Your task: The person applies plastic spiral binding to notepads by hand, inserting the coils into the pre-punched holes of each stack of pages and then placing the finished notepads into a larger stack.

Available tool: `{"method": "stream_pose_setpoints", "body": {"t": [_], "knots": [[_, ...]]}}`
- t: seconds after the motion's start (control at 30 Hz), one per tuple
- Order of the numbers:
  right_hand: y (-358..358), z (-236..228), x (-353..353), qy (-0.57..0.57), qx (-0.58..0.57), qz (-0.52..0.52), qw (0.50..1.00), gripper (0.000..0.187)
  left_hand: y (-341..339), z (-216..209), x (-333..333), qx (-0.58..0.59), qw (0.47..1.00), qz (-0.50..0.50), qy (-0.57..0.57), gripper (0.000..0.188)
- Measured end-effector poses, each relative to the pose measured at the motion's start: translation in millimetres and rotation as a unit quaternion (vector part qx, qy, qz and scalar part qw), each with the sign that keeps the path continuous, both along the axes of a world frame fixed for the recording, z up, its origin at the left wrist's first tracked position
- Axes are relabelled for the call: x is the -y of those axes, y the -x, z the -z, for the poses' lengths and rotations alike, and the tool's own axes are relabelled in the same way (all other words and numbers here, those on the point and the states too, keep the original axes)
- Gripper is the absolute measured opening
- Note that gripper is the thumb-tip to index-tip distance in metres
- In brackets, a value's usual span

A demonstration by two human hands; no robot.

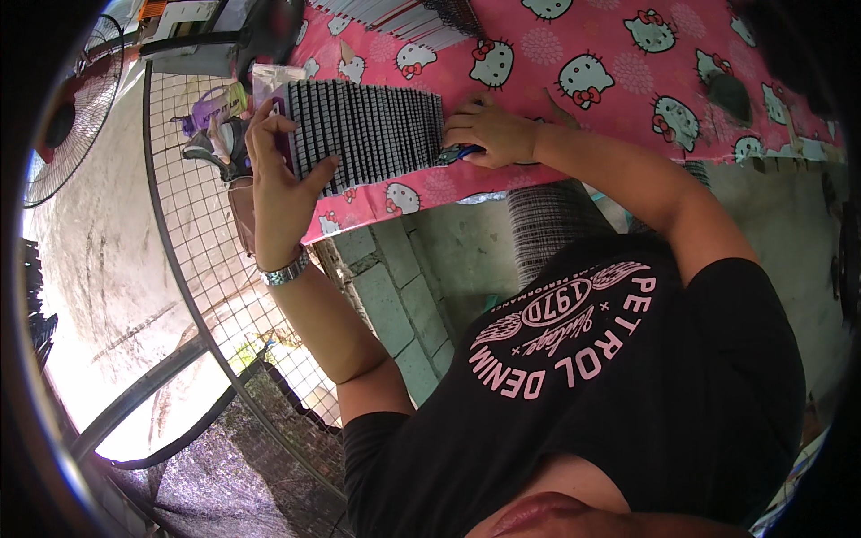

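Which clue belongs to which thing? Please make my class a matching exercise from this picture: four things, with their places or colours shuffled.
Things
1. Watch
2. Tablecloth
3. Fan
4. Ribbed dark-and-light piece

Clues
A. In the upper left corner of the picture
B. Between the left hand and the right hand
C. On the left wrist
D. Pink, with white cat faces

Pairs: 1-C, 2-D, 3-A, 4-B

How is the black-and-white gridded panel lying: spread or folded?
Spread: the panel shows an unbroken grid between left hand and right hand, over the pink tablecloth; no fold visible.
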State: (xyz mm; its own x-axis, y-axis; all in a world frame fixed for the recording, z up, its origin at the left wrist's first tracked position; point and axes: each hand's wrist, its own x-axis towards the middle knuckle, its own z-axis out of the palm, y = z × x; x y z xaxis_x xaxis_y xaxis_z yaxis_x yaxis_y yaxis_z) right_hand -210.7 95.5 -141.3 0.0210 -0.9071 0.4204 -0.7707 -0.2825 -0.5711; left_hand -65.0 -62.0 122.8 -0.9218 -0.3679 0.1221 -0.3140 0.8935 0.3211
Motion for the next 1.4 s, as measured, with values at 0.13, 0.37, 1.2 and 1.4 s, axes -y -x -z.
{"method": "stream_pose_setpoints", "body": {"t": [0.13, 0.37, 1.2, 1.4], "knots": [[-3, 1, 3, -0.015, -0.025, -0.009, 1.0, 0.043, -3, 3, 7, -0.008, 0.999, -0.004, -0.039, 0.061], [6, -6, 17, -0.144, 0.099, -0.056, 0.983, 0.028, -2, 2, 5, -0.006, 0.999, -0.01, -0.03, 0.061], [-1, -9, 13, -0.143, 0.006, -0.002, 0.99, 0.033, 0, 3, 4, -0.011, 0.999, 0.003, -0.036, 0.058], [-6, -6, 4, -0.098, 0.01, 0.02, 0.995, 0.035, -3, 4, 7, -0.016, 1.0, 0.006, -0.025, 0.059]]}}
